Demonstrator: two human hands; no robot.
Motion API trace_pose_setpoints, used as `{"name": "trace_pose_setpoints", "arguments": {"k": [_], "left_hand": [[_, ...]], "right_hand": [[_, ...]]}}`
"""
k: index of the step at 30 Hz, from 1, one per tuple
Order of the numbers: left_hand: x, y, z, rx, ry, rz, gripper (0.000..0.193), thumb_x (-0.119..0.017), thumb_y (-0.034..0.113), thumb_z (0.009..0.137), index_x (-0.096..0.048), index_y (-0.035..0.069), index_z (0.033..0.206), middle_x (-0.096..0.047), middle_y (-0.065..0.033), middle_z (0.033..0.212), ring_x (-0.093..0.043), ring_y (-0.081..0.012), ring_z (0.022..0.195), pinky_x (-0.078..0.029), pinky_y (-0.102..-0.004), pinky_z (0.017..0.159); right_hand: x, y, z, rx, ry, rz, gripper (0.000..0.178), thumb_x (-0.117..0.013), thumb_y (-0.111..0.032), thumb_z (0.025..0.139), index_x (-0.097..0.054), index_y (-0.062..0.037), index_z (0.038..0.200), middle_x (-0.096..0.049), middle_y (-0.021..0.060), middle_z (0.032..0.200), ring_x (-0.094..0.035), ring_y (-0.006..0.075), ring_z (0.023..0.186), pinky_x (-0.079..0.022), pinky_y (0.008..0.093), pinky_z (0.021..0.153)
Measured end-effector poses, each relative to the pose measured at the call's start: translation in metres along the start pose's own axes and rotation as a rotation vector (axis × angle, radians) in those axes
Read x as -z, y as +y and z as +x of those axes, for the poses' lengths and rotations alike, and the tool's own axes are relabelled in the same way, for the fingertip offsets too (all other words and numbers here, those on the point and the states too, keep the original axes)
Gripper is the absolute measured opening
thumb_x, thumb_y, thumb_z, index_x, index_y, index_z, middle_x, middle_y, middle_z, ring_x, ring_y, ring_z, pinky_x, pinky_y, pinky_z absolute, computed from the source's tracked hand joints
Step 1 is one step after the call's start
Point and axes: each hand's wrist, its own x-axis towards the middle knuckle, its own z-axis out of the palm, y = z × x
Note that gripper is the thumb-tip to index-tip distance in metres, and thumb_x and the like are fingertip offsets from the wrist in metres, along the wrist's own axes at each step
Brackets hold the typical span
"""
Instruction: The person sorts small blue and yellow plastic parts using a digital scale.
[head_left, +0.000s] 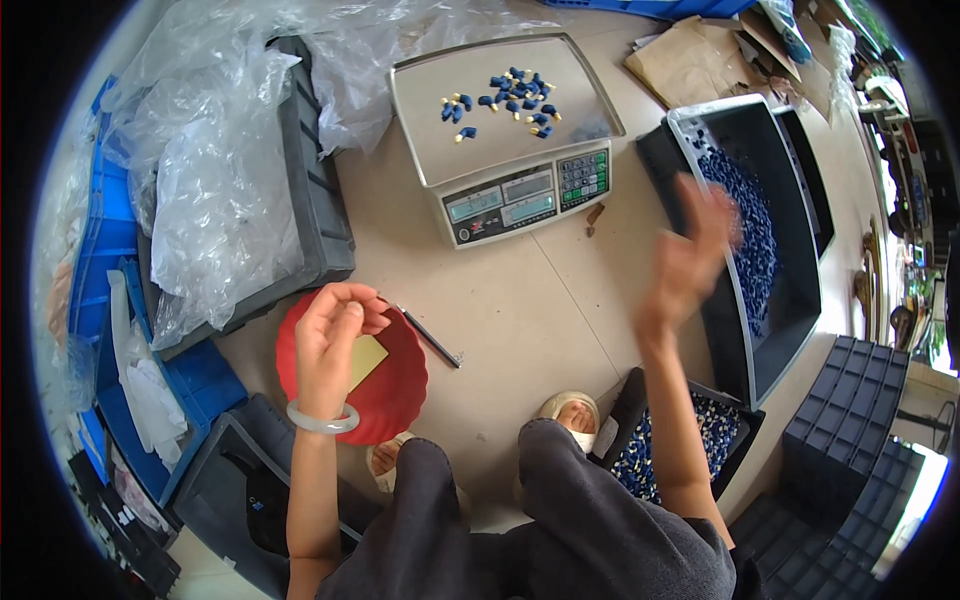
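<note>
My left hand [335,322] hovers over a red scalloped bowl [400,400], a pale bangle on its wrist. Its fingers are curled in toward the thumb, and whatever they may hold is hidden. A yellow paper pad [368,358] lies in the bowl, and a dark pen [430,336] rests by its right rim. My right hand [685,255], smeared by motion, is at the near side of a dark bin holding many small blue parts [745,225]. Its fingers look spread, with nothing visible in them. Small blue parts with cream ends [520,92] lie scattered on the scale's steel pan [470,155].
The scale [525,195] stands on the tiled floor ahead. At left, a grey crate [330,215] holds clear plastic bags [230,200]. A smaller bin of mixed blue and cream parts [715,440] sits by my right knee. Cardboard [690,62] lies at far right, stacked dark crates [850,410] nearer.
</note>
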Motion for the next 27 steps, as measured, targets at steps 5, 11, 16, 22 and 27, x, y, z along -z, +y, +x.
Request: {"name": "trace_pose_setpoints", "arguments": {"k": [5,11,16,22,27], "left_hand": [[0.000,0.007,0.000,0.009,-0.006,0.012,0.017,-0.046,0.010,0.097,-0.058,-0.001,0.102,-0.064,-0.0075,0.090,-0.061,-0.0124,0.080,-0.049,-0.0258,0.076],[0.010,0.001,-0.001,0.004,0.065,0.053,0.018,-0.047,0.012,0.098,-0.058,-0.001,0.102,-0.063,-0.0077,0.090,-0.061,-0.0122,0.080,-0.049,-0.0254,0.078],[0.007,-0.002,0.001,0.003,0.051,0.040,0.017,-0.048,0.012,0.098,-0.058,-0.001,0.102,-0.063,-0.0079,0.091,-0.061,-0.0125,0.081,-0.050,-0.0255,0.078],[0.006,-0.004,0.008,0.010,0.046,0.029,0.017,-0.048,0.013,0.098,-0.058,-0.001,0.102,-0.063,-0.0079,0.091,-0.061,-0.0122,0.081,-0.050,-0.0251,0.079],[0.004,-0.004,0.011,0.026,0.035,0.020,0.017,-0.047,0.012,0.098,-0.058,0.000,0.102,-0.063,-0.0081,0.093,-0.061,-0.0125,0.081,-0.050,-0.0251,0.079]], "right_hand": [[-0.072,0.075,-0.055,-0.022,-0.299,-0.303,0.052,-0.061,-0.029,0.086,-0.048,-0.0221,0.136,-0.022,0.0220,0.146,-0.019,0.0398,0.133,-0.014,0.0512,0.105],[-0.108,0.086,-0.051,0.003,-0.314,-0.262,0.050,-0.060,-0.029,0.086,-0.049,-0.0251,0.135,-0.022,0.0216,0.146,-0.021,0.0364,0.132,-0.015,0.0491,0.103],[-0.114,0.093,-0.049,0.012,-0.305,-0.271,0.048,-0.059,-0.027,0.087,-0.050,-0.0252,0.134,-0.023,0.0201,0.145,-0.022,0.0357,0.132,-0.016,0.0491,0.103],[-0.116,0.102,-0.050,0.010,-0.337,-0.229,0.049,-0.059,-0.026,0.087,-0.049,-0.0246,0.135,-0.022,0.0197,0.145,-0.021,0.0361,0.132,-0.015,0.0486,0.103],[-0.101,0.103,-0.070,-0.060,-0.282,-0.212,0.053,-0.060,-0.026,0.086,-0.045,-0.0200,0.137,-0.019,0.0199,0.147,-0.019,0.0358,0.134,-0.014,0.0477,0.103]]}}
